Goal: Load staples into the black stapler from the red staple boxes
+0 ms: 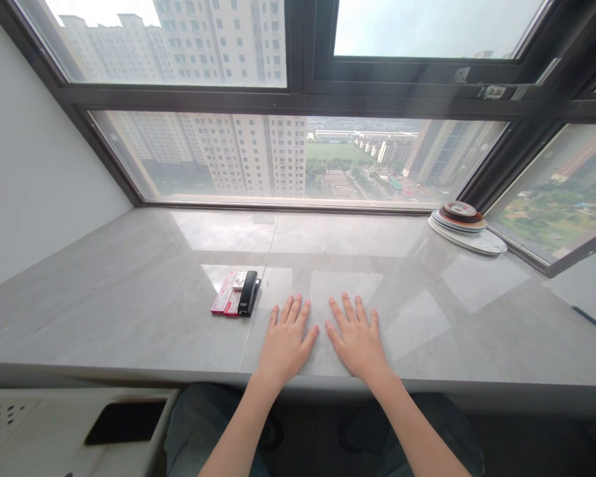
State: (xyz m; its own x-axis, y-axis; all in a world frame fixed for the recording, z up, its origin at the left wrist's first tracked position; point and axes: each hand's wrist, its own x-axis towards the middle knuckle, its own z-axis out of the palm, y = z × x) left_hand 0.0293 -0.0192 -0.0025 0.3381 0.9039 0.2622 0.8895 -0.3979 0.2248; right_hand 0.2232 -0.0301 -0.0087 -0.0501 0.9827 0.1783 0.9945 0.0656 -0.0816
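Observation:
Both of my hands lie palm down on the grey marble-look window sill (144,318), apart from each other, with fingers spread. My left hand (287,341) holds nothing; just beyond it to the left is a black stapler (248,293). Against the stapler's left side lie flat pink-and-white packs (225,293), with a small whitish piece (239,281) on top; I cannot make out what they are. My right hand (358,341) is also bare, its fingertips pointing toward the window.
Stacked plates or round mats (461,222) sit in the far right corner by the dark window frame (298,104). Below the sill at left is a pale surface (44,424) bearing a dark rectangle (126,423). My knees are under the front edge.

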